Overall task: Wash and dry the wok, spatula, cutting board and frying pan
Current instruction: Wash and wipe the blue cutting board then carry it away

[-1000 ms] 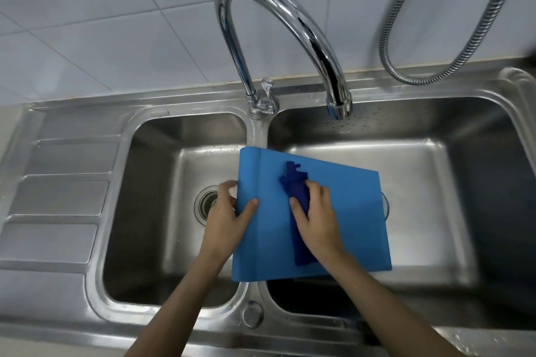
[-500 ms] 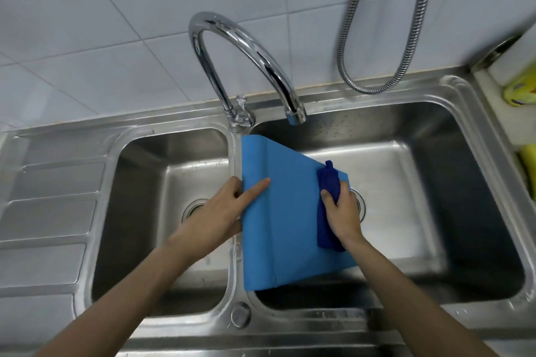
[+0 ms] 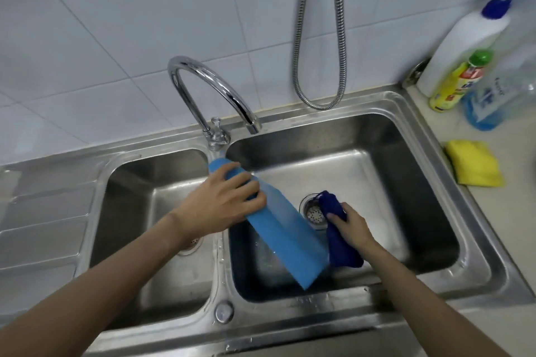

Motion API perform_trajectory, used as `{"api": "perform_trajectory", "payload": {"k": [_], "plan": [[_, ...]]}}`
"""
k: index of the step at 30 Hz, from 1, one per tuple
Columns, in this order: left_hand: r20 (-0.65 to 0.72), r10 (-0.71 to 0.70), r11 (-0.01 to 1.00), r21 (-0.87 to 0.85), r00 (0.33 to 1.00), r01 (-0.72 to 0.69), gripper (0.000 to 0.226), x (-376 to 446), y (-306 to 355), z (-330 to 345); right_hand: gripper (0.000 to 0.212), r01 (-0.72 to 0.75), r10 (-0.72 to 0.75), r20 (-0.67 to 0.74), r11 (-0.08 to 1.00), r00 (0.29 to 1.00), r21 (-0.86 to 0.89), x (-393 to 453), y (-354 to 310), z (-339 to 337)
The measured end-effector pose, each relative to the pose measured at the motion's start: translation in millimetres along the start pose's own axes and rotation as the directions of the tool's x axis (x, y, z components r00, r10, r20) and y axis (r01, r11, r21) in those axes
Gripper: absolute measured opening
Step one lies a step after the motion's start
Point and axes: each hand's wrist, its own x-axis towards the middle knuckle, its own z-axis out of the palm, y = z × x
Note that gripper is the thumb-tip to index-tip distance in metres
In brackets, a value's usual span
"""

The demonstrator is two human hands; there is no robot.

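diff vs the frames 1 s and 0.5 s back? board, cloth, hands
The light blue plastic cutting board went from lying flat across the sink divider to tipped steeply on edge into the right basin. The dark blue cloth came off the board's face; the right hand grips it beside the board. The left hand shifted to the board's top end. The tap stays off.

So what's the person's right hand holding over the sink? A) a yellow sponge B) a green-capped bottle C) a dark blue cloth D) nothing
C: the right hand grips a dark blue cloth beside the blue cutting board, which the left hand holds tilted over the right sink basin.
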Motion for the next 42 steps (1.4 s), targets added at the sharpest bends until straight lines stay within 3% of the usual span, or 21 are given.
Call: {"api": "perform_trajectory", "payload": {"k": [3, 5, 7, 8, 10, 12, 14, 17, 20, 22, 23, 25, 27, 29, 32, 34, 39, 42], "plan": [[0.012, -0.029, 0.995, -0.093, 1.000, 0.030, 0.029, 19.2, 4.2, -12.6, 0.011, 0.138, -0.120, -0.141, 0.982, 0.983, 0.128, -25.2, -31.6, -42.1], [0.048, -0.102, 0.985, -0.138, 0.994, 0.108, 0.042, 28.8, 8.0, -22.2, 0.012, 0.241, -0.211, -0.309, 0.968, 0.927, 0.063, -43.7, -42.9, -78.7], [0.063, -0.134, 0.980, -0.143, 0.989, 0.142, 0.033, 31.6, 9.2, -24.3, 0.021, 0.303, -0.317, -0.479, 0.947, 0.819, -0.109, -56.1, -44.0, -114.8], [0.053, -0.156, 0.974, -0.160, 0.986, 0.163, 0.026, 35.7, 12.3, -25.1, 0.027, 0.259, -0.343, -0.551, 0.939, 0.761, -0.227, -64.6, -38.9, -135.8], [0.041, -0.212, 0.960, -0.178, 0.976, 0.216, 0.012, 41.6, 19.9, -26.9, 0.035, 0.013, -0.326, -0.642, 0.897, 0.695, -0.441, -76.4, -18.2, -171.3], [0.036, -0.271, 0.946, -0.177, 0.962, 0.273, 0.010, 46.6, 24.4, -31.4, 0.038, -0.224, -0.251, -0.647, 0.798, 0.720, -0.559, -82.7, 10.2, -195.8], [0.041, -0.362, 0.916, -0.171, 0.931, 0.364, 0.021, 49.0, 28.8, -43.2, 0.039, -0.383, -0.131, -0.646, 0.711, 0.752, -0.589, -86.3, 41.1, -208.2], [0.065, -0.511, 0.841, -0.167, 0.857, 0.514, 0.030, 45.9, 38.7, -61.7, 0.041, -0.458, -0.013, -0.685, 0.735, 0.728, -0.500, -88.1, 67.8, -212.8], [0.064, -0.649, 0.728, -0.238, 0.758, 0.644, 0.017, 40.1, 48.9, -73.5, 0.041, -0.389, -0.141, -0.737, 0.775, 0.661, -0.498, -92.7, 61.4, -201.6], [0.080, -0.723, 0.634, -0.318, 0.686, 0.705, 0.019, 35.1, 52.9, -74.7, 0.039, -0.171, -0.278, -0.740, 0.867, 0.612, -0.467, -103.0, 46.7, -177.8], [0.067, -0.752, 0.594, -0.364, 0.656, 0.718, 0.020, 31.8, 54.6, -74.5, 0.039, -0.027, -0.297, -0.711, 0.914, 0.637, -0.406, -110.6, 38.9, -159.6], [0.054, -0.817, 0.484, -0.477, 0.575, 0.733, 0.022, 25.1, 58.1, -76.6, 0.050, 0.134, -0.198, -0.593, 0.979, 0.780, -0.151, -122.9, 29.3, -116.7], [0.089, -0.883, 0.316, -0.615, 0.462, 0.722, 0.023, 17.0, 61.2, -79.3, 0.068, 0.060, -0.004, -0.442, 0.992, 0.897, 0.112, -123.1, 24.0, -87.2], [0.173, -0.915, 0.129, -0.730, 0.364, 0.671, 0.023, 6.1, 64.7, -77.7, 0.076, -0.046, 0.126, -0.333, 0.970, 0.934, 0.239, -117.4, 18.4, -74.4], [0.274, -0.919, -0.079, -0.831, 0.283, 0.550, 0.024, -11.6, 71.8, -76.0, 0.062, -0.073, 0.165, -0.211, 0.920, 0.963, 0.384, -112.6, -2.4, -76.8], [0.334, -0.904, -0.192, -0.875, 0.267, 0.444, 0.020, -19.8, 78.1, -78.0, 0.045, -0.049, 0.141, -0.141, 0.855, 0.980, 0.517, -119.4, -21.3, -82.3], [0.480, -0.847, -0.430, -0.871, 0.227, 0.238, 0.016, -23.2, 80.7, -71.9, 0.030, 0.111, 0.101, -0.383, 0.862, 0.918, 0.495, -144.5, -47.7, -106.5], [0.517, -0.809, -0.489, -0.856, 0.278, 0.168, 0.014, -7.3, 85.3, -71.4, 0.031, 0.180, 0.104, -0.494, 0.851, 0.863, 0.494, -166.6, -45.7, -127.2]]}}
